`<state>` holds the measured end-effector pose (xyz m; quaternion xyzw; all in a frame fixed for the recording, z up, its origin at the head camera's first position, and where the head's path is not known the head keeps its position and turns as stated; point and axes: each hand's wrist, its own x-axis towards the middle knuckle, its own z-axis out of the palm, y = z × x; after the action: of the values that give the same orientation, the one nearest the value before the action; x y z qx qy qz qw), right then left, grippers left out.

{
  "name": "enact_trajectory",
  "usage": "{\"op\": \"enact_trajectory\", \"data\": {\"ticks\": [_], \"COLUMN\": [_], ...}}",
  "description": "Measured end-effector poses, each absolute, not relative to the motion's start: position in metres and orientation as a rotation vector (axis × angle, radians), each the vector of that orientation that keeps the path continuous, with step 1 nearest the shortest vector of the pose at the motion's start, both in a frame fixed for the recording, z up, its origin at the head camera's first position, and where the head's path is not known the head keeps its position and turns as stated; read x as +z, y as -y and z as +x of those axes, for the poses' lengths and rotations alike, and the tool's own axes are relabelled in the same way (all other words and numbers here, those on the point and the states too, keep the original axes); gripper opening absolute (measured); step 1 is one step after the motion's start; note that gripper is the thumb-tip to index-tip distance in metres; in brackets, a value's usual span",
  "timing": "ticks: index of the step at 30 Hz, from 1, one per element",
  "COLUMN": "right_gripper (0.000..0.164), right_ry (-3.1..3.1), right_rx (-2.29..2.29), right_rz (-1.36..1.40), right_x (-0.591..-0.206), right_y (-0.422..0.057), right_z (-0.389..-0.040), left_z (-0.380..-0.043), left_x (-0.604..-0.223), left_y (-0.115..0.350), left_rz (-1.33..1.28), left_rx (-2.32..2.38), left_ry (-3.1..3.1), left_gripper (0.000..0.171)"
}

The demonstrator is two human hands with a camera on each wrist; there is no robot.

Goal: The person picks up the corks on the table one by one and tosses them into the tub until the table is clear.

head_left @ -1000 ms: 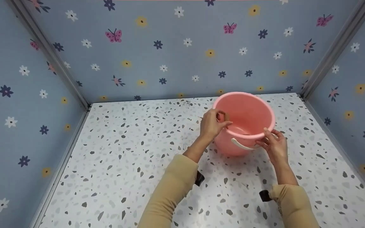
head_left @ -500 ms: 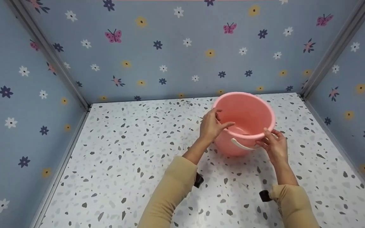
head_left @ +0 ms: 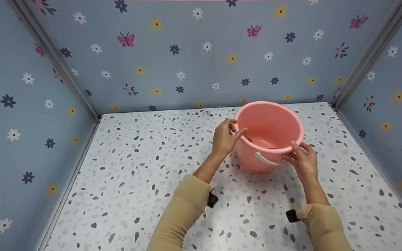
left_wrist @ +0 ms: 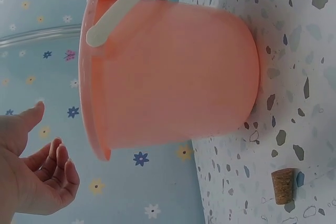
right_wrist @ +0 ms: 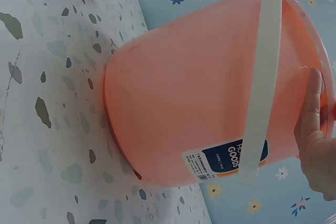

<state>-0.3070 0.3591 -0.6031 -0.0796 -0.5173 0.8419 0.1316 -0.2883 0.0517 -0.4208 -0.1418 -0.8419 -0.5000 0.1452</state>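
A pink bucket (head_left: pixel 257 160) stands upright at the back right, its pale handle (head_left: pixel 266 159) hanging down the near side. My right hand (head_left: pixel 305 164) pinches its right rim between thumb and fingers. At the left rim is my left hand (head_left: pixel 223 139), holding nothing, its fingers loosely bent and apart from the bucket in the left wrist view. A small brown thing (head_left: pixel 250 139) shows inside the bucket, just past the near rim. On the table beside the bucket stands a cork stopper (left_wrist: pixel 283 186), also in the right wrist view and hidden in the head view.
The speckled white table (head_left: pixel 134 181) is enclosed by blue flowered panels (head_left: pixel 187 52) at the back and both sides. A printed label (right_wrist: pixel 226 158) is stuck low on the bucket's wall. Black wrist cameras (head_left: pixel 292 215) hang below the tan sleeves.
My left hand held a cork-brown piece over the bucket's opening, let go of it inside, and has drawn back left past the rim. My right hand has stayed on the rim.
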Motion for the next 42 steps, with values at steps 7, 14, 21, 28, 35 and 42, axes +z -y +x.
{"op": "enact_trajectory", "data": {"ticks": [7,14,21,28,35,42], "right_gripper": [0.056,0.057,0.042,0.037,0.053,0.053], "right_ry": [1.47,1.49,1.45,1.425,1.435,1.476], "right_rx": [2.41,2.396,2.52,2.536,2.437,2.426], "right_rz": [-0.227,-0.251,-0.226,-0.178,-0.207,-0.214], "right_x": [-0.613,-0.614,-0.571,-0.572,-0.613,-0.612], "right_y": [-0.361,-0.362,-0.343,-0.346,-0.363,-0.362], "right_z": [-0.313,-0.314,-0.287,-0.289,-0.312,-0.311], "left_z": [-0.288,-0.287,-0.287,-0.286,-0.282,-0.278], "left_x": [-0.429,-0.444,-0.462,-0.48,-0.503,-0.522], "left_y": [-0.038,-0.025,-0.015,-0.005,0.002,0.009], "left_rz": [-0.366,-0.293,-0.252,-0.223,-0.203,-0.165], "left_rx": [-1.438,-1.435,-1.431,-1.411,-1.429,-1.466], "left_ry": [2.407,2.438,2.453,2.466,2.493,2.53], "left_gripper": [0.035,0.035,0.032,0.031,0.029,0.03]}}
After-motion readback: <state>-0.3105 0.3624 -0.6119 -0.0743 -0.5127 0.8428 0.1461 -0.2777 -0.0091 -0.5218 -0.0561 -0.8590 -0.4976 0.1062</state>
